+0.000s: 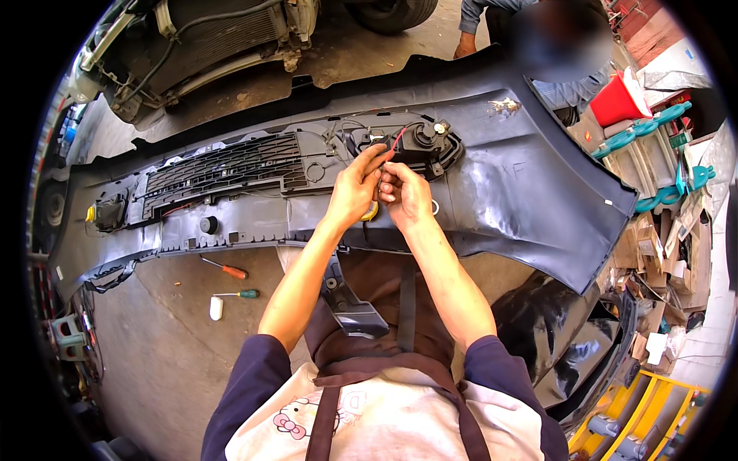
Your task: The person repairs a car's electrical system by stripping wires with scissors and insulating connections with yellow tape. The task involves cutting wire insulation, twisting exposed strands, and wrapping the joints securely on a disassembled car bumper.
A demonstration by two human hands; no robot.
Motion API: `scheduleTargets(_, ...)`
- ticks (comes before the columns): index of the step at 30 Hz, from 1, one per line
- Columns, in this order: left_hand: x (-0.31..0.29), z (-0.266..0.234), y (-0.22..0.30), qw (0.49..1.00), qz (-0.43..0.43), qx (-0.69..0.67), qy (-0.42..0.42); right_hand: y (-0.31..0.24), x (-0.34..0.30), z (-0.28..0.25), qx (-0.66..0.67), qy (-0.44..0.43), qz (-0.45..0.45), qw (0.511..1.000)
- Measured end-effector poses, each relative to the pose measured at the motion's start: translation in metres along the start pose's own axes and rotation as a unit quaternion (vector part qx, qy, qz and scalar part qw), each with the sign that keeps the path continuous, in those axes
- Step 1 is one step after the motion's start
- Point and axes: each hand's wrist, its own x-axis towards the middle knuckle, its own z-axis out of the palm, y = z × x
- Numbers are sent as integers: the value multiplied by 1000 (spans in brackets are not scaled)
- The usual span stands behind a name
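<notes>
A large black car bumper (500,184) lies with its inner side up across my front. My left hand (357,187) and my right hand (405,198) meet over it, fingertips pinched together on a thin red wire (398,140). The wire rises from between the fingers toward a dark lamp unit (425,138) set in the bumper. My fingers hide the wire's lower end. Beneath the hands, a yellow round object (370,211) shows only in part. To the left of the hands runs the bumper's black mesh grille (227,165).
An orange-handled screwdriver (234,271) and a green-handled one (247,293) lie on the floor at left. A black plastic bracket (350,303) lies by my lap. Another person's hand (465,46) is beyond the bumper. A red container (617,101) and cardboard (684,246) are at right.
</notes>
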Motion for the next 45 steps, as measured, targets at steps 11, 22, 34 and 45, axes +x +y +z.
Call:
scheduleTargets(11, 0, 1, 2, 980, 45, 190, 38, 10, -5, -7, -426, 48, -338, 838)
scheduleTargets(22, 13, -12, -2, 934, 186, 302, 32, -15, -9, -2, -516, -25, -325, 792)
scheduleTargets(34, 12, -21, 3, 910, 199, 363, -31, -52, 3, -1, -639, -140, -260, 710)
scheduleTargets(45, 24, -23, 2, 872, 267, 410, 5, -73, 9, 9, -745, -150, -356, 544)
